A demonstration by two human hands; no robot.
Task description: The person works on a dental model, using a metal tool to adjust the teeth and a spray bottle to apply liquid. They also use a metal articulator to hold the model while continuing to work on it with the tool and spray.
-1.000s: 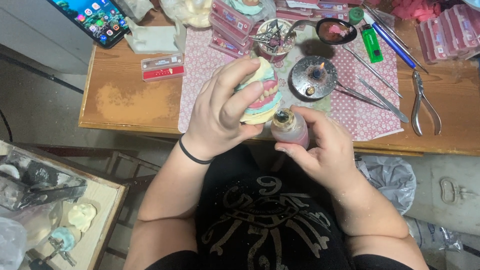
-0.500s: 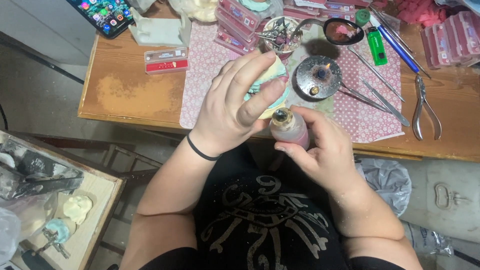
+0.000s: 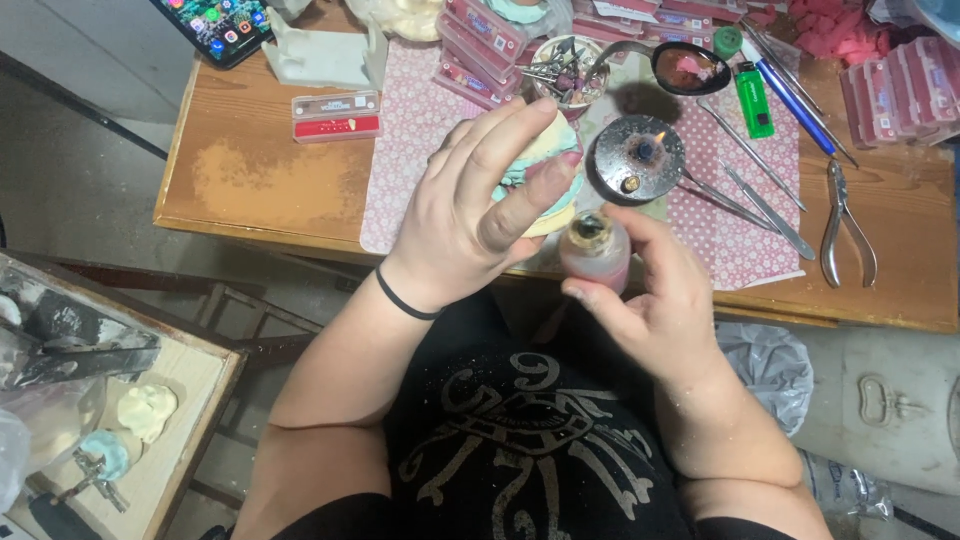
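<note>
My left hand [image 3: 480,205] wraps around a dental plaster model [image 3: 548,160] in cream and pale green, held over the near edge of the wooden table [image 3: 250,180]. A black band circles that wrist. My right hand [image 3: 655,290] grips a small open bottle of pink stuff [image 3: 594,248], upright just below the model. Right behind the bottle a small round burner [image 3: 640,158] shows a tiny flame.
On the patterned mat [image 3: 410,120] lie metal hand tools [image 3: 760,195], pliers [image 3: 845,225], a green lighter [image 3: 754,100], a blue pen [image 3: 795,105], a cup of burs [image 3: 565,65], a spoon [image 3: 690,68] and red boxes [image 3: 335,115]. A phone [image 3: 215,25] lies far left. A low tray [image 3: 140,420] holds more models.
My left hand has rolled the model slightly, fingers shifting over it. The bottle stays in my right hand at nearly the same place.
</note>
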